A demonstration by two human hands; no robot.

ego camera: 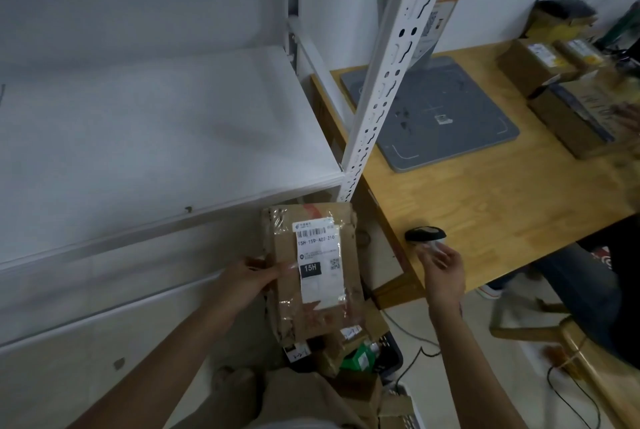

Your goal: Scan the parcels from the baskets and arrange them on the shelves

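My left hand [251, 278] grips the left edge of a flat brown cardboard parcel [348, 255], thumb on top, holding it label-up below the shelf edge. Its white label reads 15H-159-A03-210 with a black 15H tag. My right hand [443, 269] hovers with relaxed, spread fingers just in front of a black handheld scanner [425, 233] lying at the near edge of the wooden table [485, 206]; it holds nothing. Below the parcel a dark basket [393, 354] holds more parcels and a green item.
A white metal shelf [156, 137] fills the left, its perforated upright [377, 92] at the table's corner. A grey scanning stand base [450, 127] sits on the table, and several cardboard boxes [540, 64] lie at the far right. Another person's legs and a stool are at right.
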